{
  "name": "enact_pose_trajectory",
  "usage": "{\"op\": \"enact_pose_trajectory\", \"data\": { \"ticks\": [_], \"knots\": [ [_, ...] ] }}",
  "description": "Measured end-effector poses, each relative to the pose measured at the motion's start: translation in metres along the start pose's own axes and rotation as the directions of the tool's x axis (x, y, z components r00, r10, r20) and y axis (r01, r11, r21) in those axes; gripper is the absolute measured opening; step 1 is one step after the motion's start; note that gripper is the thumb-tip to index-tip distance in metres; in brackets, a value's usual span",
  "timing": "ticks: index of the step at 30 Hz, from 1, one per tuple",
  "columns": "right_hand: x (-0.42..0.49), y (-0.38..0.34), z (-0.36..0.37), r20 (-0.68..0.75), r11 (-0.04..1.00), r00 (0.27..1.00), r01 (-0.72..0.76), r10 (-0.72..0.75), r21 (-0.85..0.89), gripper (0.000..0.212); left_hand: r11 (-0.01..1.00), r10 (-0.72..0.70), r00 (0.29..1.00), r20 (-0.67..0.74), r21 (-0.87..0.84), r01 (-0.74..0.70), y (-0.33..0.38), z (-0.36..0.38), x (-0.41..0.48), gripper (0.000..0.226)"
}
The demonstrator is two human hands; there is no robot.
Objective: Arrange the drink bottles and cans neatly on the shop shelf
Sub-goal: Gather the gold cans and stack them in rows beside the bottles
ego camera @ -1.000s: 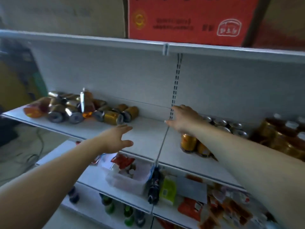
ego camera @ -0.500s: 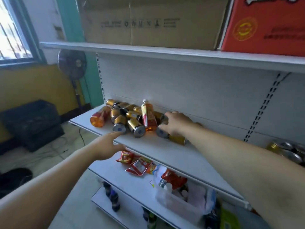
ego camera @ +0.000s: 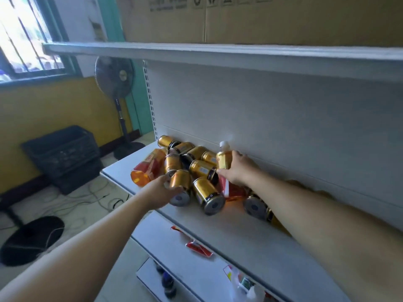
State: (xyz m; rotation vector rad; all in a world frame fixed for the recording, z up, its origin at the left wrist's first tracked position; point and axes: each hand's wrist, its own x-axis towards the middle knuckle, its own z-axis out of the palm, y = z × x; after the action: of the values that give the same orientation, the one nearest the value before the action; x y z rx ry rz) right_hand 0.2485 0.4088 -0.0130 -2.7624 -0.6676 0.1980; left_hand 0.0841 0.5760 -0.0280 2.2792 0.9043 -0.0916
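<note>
Several gold cans [ego camera: 208, 191] lie jumbled on their sides at the left end of the white shelf [ego camera: 235, 232]. An orange drink bottle [ego camera: 147, 168] lies flat at the pile's left edge. A second orange bottle with a white cap [ego camera: 224, 159] stands tilted in the pile, and my right hand [ego camera: 236, 171] is wrapped around its middle. My left hand [ego camera: 160, 191] reaches in from the lower left with its fingers curled around the nearest gold can [ego camera: 180, 186]. One more can [ego camera: 255, 205] lies under my right forearm.
The upper shelf [ego camera: 218, 53] carries cardboard boxes [ego camera: 250, 16] close overhead. Snack packets [ego camera: 197, 247] and dark bottles [ego camera: 168, 282] sit on the lower shelves. To the left stand a pedestal fan [ego camera: 114, 79], a black crate [ego camera: 63, 153] and loose cables on the floor.
The view has swung left and closer to the pile. My right hand moved from the cans onto the tilted bottle. My left hand came forward from below the shelf edge onto the nearest can.
</note>
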Motion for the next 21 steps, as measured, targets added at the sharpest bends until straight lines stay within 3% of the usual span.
{"op": "enact_pose_trajectory", "data": {
  "ticks": [5,9,13,15,18,21],
  "knots": [
    [0.031,-0.010,0.015,0.013,0.992,0.992,-0.125,0.125,-0.018,0.110,0.997,-0.072,0.994,0.081,-0.030,0.074,0.007,0.006,0.038,0.069],
    [0.033,-0.015,0.021,-0.050,0.986,0.985,-0.165,0.163,-0.023,0.092,0.997,-0.017,0.994,0.105,0.071,0.010,0.008,0.012,0.055,0.055],
    [0.021,-0.015,0.023,-0.156,0.980,0.969,-0.178,0.190,0.087,0.090,0.993,-0.001,0.987,0.162,-0.120,0.020,-0.003,0.005,0.062,0.047],
    [0.009,-0.018,0.022,-0.223,0.969,0.951,-0.177,0.213,0.170,0.093,0.969,0.038,0.979,0.198,-0.246,0.012,-0.013,0.001,0.061,0.054],
    [-0.013,-0.026,0.021,-0.350,0.945,0.906,-0.134,0.239,0.300,0.093,0.886,0.152,0.971,0.187,-0.461,-0.050,-0.026,-0.002,0.053,0.047],
    [-0.036,-0.034,0.019,-0.475,0.911,0.838,-0.061,0.269,0.408,0.090,0.810,0.274,0.947,0.167,-0.571,-0.133,-0.034,-0.008,0.047,0.037]
  ]
}}
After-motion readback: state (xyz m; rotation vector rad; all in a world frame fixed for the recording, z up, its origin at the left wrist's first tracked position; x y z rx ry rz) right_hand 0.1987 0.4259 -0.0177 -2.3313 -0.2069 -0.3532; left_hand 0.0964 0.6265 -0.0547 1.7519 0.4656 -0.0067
